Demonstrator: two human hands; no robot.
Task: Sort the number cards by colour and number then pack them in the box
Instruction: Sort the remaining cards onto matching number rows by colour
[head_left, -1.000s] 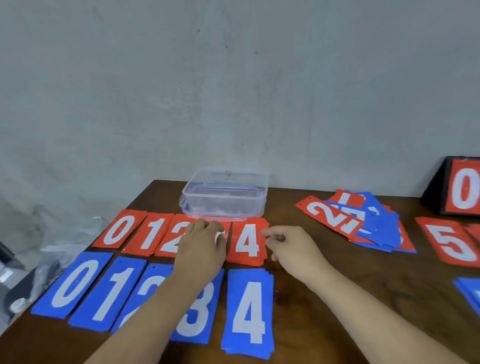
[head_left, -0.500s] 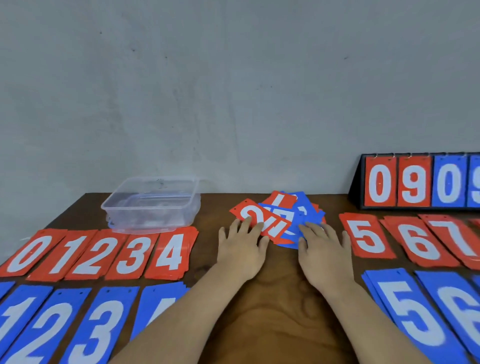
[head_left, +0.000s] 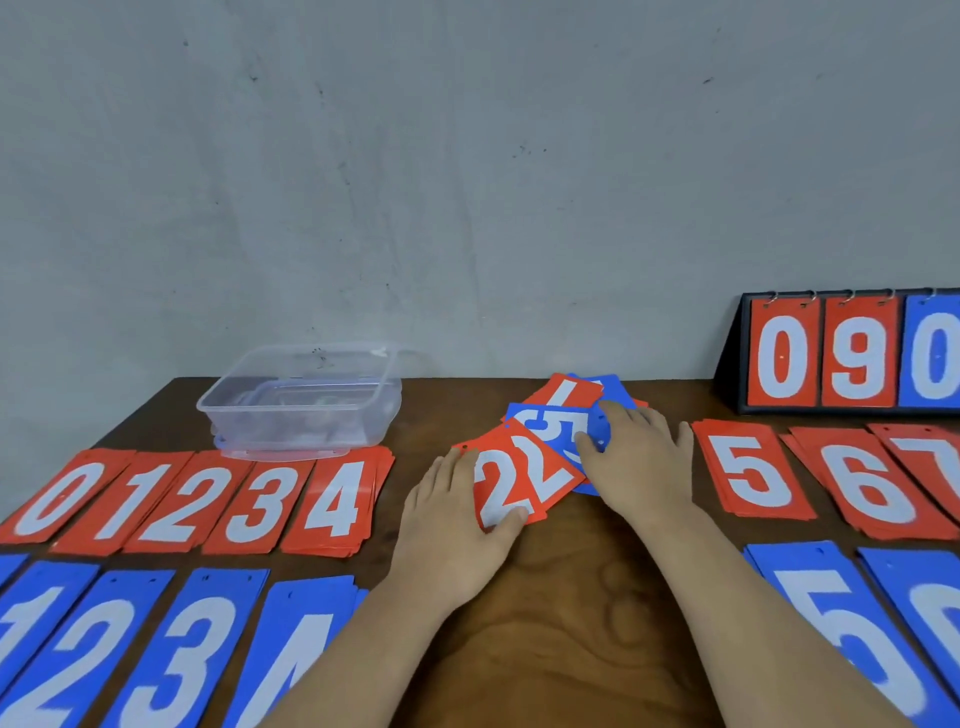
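Note:
A loose heap of red and blue number cards (head_left: 563, 415) lies at the middle back of the table. My left hand (head_left: 457, 519) holds the two red 2 cards (head_left: 519, 480) at their left edge, thumb on top. My right hand (head_left: 639, 457) rests flat on the heap beside a blue 5 card (head_left: 558, 431). Sorted red stacks 0 to 4 (head_left: 202, 501) lie at the left with blue stacks (head_left: 171, 654) in front of them. Red 5, 6, 7 stacks (head_left: 831, 478) and blue 5, 6 stacks (head_left: 852, 634) lie at the right. The clear plastic box (head_left: 301, 405) stands behind the red stacks.
A black flip scoreboard (head_left: 852, 353) showing 0, 9, 0 stands at the back right against the grey wall. Bare brown table top (head_left: 561, 623) shows between my forearms.
The view swung right from the 4 stacks to the heap. Both hands moved onto the heap; my left hand has drawn the red 2 cards toward me, uncovering a blue 5.

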